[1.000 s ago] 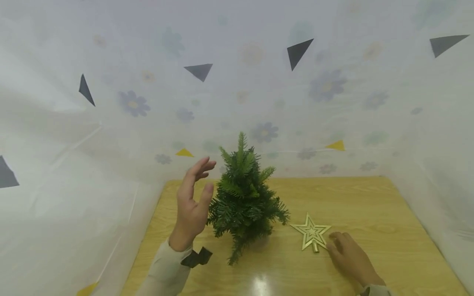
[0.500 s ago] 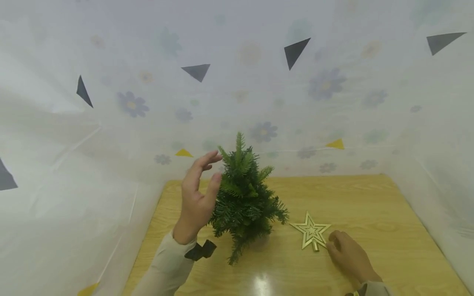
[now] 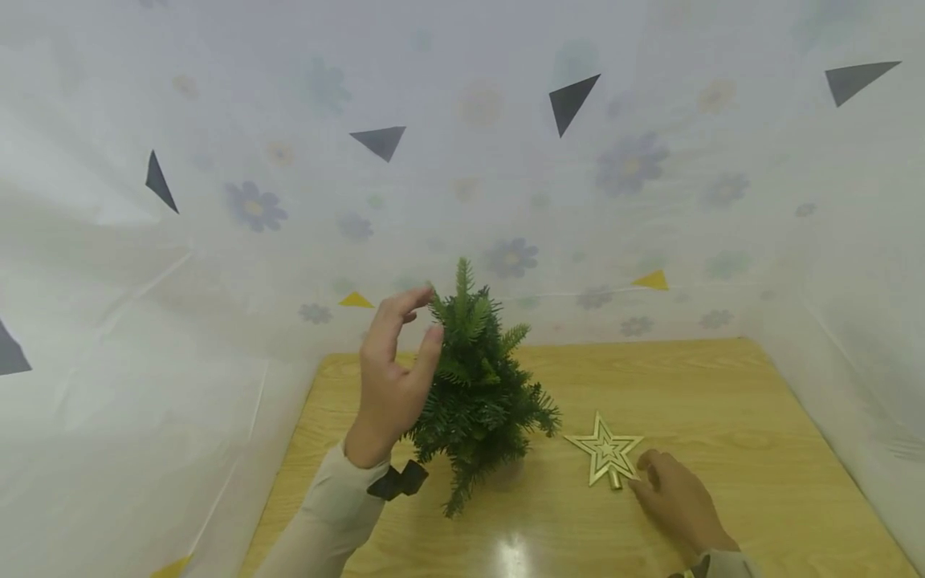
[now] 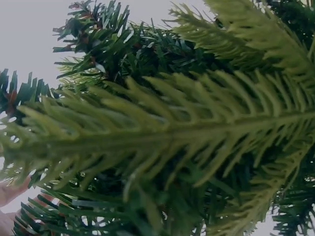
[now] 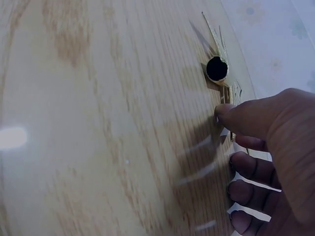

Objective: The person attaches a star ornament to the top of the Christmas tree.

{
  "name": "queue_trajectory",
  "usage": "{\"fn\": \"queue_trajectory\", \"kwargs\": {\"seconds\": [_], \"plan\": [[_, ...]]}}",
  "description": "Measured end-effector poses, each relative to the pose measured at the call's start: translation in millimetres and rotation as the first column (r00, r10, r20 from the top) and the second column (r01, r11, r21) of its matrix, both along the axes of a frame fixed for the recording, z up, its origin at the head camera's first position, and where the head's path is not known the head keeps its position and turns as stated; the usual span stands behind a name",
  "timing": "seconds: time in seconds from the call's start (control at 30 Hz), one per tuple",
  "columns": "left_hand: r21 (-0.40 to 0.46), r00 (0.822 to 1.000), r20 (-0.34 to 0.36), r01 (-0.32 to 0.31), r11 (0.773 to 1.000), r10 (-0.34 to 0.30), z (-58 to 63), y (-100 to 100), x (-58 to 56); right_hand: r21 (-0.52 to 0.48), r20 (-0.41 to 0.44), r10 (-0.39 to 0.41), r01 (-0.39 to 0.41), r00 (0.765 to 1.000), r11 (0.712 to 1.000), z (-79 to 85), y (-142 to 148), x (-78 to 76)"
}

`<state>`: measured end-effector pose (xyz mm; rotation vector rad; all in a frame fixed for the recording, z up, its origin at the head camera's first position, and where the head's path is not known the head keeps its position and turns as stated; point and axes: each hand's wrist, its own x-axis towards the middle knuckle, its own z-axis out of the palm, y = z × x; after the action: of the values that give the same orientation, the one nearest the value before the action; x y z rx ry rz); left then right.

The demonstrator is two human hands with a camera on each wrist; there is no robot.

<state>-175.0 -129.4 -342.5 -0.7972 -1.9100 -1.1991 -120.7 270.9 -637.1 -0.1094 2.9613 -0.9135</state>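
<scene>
A little fake Christmas tree (image 3: 480,401) stands on a wooden table (image 3: 759,417), dark green all over with some light green twigs (image 3: 464,279) near its top. The left hand (image 3: 393,373) is up at the left side of the tree. Its fingers bend softly, its thumb sticks out, and there is a wide gap between them with nothing held in it. The fingertips are right by the upper twigs of the tree, but I cannot tell if they touch. A black, blocky thing (image 3: 399,480) sits on the cuff of the left sleeve (image 3: 328,514), low and to the left of the tree. To the right of the tree, a gold star topper (image 3: 605,451) lies on the table, with its short, hollow tube (image 5: 217,69) on the side closest to the person. The right hand (image 3: 675,498) is just past the star, farther from the tree. Its fingers are bent and its thumb is right at the star's edge; I cannot tell if it pinches the star. Behind the tree, a white sheet (image 3: 433,72) has pale flowers, dark triangles (image 3: 573,104) and yellow triangles (image 3: 653,280) on it.
</scene>
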Motion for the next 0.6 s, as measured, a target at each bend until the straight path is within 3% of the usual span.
{"fn": "queue_trajectory", "kwargs": {"seconds": [0.43,0.6], "plan": [[-0.069,0.999,0.042,-0.008,0.998,0.011,9.7,3.2,-12.9,0.021,0.027,-0.025,0.024,0.999,0.999,-1.7,-0.8,-3.0],[-0.073,0.996,0.085,-0.010,0.997,0.017,12.2,6.3,-12.8,0.008,0.046,-0.039,0.038,0.998,0.999,-0.7,-2.5,-3.3]]}}
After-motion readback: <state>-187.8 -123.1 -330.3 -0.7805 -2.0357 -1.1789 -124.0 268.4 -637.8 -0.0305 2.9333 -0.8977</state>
